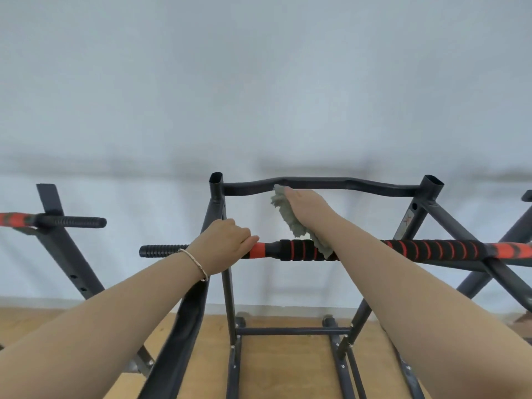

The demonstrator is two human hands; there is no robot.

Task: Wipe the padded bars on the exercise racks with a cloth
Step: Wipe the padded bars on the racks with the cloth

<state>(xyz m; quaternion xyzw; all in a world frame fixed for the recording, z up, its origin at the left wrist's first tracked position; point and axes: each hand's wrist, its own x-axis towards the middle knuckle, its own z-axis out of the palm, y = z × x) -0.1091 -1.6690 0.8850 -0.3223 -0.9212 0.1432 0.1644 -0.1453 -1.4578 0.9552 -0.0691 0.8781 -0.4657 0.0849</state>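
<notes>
A dark steel exercise rack [431,194] stands in front of me. Its near padded bar [293,250] runs left to right, wrapped in black foam with red-orange stripes. My left hand [227,243] grips this bar near its left end, beside an upright. My right hand [308,207] reaches over the padded bar and holds a grey-green cloth [288,217] up against the bent rear crossbar [316,182]. The cloth's lower end hangs down onto the padded bar.
A second rack [57,226] with a red padded bar and a black ribbed handle stands at the left. Another frame's legs [512,231] cross in at the right. White wall behind, wooden floor [288,364] below with the rack's base bars.
</notes>
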